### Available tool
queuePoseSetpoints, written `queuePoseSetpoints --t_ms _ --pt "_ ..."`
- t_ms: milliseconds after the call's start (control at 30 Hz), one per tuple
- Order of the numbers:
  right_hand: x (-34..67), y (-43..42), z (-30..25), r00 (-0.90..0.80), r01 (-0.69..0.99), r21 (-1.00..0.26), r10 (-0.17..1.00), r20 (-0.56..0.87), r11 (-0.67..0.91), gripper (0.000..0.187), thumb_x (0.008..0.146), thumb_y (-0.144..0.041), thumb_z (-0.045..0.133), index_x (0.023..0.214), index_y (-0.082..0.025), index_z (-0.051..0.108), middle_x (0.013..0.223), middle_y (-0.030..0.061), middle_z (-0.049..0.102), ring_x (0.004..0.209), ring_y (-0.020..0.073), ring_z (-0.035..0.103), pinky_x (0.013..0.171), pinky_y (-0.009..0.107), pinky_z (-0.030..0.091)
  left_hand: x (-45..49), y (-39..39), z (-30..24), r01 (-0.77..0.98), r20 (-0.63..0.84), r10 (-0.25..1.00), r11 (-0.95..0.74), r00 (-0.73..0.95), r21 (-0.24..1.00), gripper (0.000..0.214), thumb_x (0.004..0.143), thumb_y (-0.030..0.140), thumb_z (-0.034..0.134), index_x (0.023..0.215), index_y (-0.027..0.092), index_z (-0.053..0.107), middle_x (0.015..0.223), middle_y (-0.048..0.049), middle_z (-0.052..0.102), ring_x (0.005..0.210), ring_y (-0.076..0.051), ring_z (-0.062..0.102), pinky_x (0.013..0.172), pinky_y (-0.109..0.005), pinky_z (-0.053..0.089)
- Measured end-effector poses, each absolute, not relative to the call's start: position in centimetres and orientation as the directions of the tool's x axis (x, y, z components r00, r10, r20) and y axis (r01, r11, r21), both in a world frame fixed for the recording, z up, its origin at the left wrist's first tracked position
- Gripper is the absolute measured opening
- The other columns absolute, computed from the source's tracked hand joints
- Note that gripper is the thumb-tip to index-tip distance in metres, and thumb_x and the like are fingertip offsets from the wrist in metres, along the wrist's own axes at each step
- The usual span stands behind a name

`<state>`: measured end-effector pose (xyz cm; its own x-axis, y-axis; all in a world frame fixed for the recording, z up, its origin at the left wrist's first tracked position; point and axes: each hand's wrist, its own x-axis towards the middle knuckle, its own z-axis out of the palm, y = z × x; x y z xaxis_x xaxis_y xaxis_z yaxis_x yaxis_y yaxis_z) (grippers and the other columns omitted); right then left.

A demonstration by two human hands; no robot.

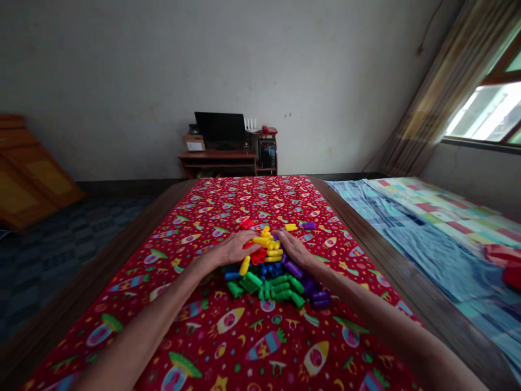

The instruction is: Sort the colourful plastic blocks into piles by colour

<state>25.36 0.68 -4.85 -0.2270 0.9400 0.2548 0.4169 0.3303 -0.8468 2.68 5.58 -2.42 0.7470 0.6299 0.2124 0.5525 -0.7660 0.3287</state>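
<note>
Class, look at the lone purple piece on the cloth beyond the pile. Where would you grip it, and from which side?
Pinch the purple piece across its middle, from straight above. It lies flat on the red cloth, lengthwise roughly left to right, so its near and far sides are free; a yellow piece crowds its left end. The right hand is nearer.

Red rocket-patterned cloth (228,336), pile of yellow, red, blue, green, purple pegs (272,277), blue checked bedsheet (427,244)
</note>
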Motion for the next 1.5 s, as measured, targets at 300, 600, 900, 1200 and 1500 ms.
queuePoseSetpoints --t_ms 300,600,900,1200,1500 --pt "22.3 2.4 -2.0 -0.32 0.372 -0.821 0.89 0.324 0.433 0.067 0.093 -0.066 0.025 0.124 -0.019 0.061 0.122 0.0104 0.066 0.118 0.0255 0.057 0.103 0.041 0.042 -8.8 0.7 -2.8 0.749 0.445 0.79 -0.581 0.423 0.32 0.05 0.091 0.056 0.037 0.117 0.019 0.058 0.121 -0.011 0.066 0.113 -0.027 0.061 0.1 -0.042 0.049" --pt "32.0 5.2 -3.4 0.092 0.731 -0.663 0.941 0.325 0.158 0.049 0.094 -0.055 0.026 0.07 -0.022 0.054 0.071 0.0094 0.061 0.08 0.0253 0.06 0.083 0.04 0.045 6.0 -11.9 -0.9 0.293 0.348 0.262 -0.955 0.9 -0.04 0.043 0.095 0.046 0.045 0.136 0.033 0.048 0.15 0.0018 0.043 0.142 -0.03 0.029 0.117 -0.056 0.022" --pt "17.6 5.4 -4.3 -0.466 0.451 -0.746 0.842 0.272 0.49 0.06 0.096 -0.059 0.023 0.098 -0.018 0.067 0.087 0.0044 0.068 0.088 0.0198 0.063 0.083 0.031 0.048 9.1 -9.9 -3.8 0.476 0.327 0.403 -0.859 0.855 -0.187 0.013 0.093 0.025 0.052 0.096 0.021 0.064 0.099 -0.0067 0.068 0.112 -0.025 0.057 0.117 -0.057 0.02" --pt "16.3 9.8 -2.7 -0.38 0.492 -0.733 0.873 0.306 0.471 0.059 0.093 -0.062 0.03 0.089 -0.016 0.066 0.089 0.0101 0.067 0.097 0.0238 0.06 0.094 0.039 0.043 -1.4 -8.9 -2.8 0.726 0.364 0.653 -0.679 0.664 -0.109 0.02 0.095 0.026 0.049 0.109 0.022 0.062 0.133 -0.0056 0.058 0.133 -0.025 0.044 0.12 -0.057 0.011" --pt "14.2 3.9 0.3 -0.743 0.116 -0.907 0.641 0.192 0.406 0.07 0.092 -0.069 0.025 0.129 -0.021 0.061 0.134 0.009 0.059 0.127 0.025 0.052 0.11 0.043 0.038 -6.5 -6.1 -1.8 0.876 0.507 0.771 -0.478 0.385 0.063 0.029 0.095 0.037 0.048 0.114 0.021 0.063 0.125 -0.0093 0.065 0.121 -0.026 0.055 0.114 -0.053 0.028"
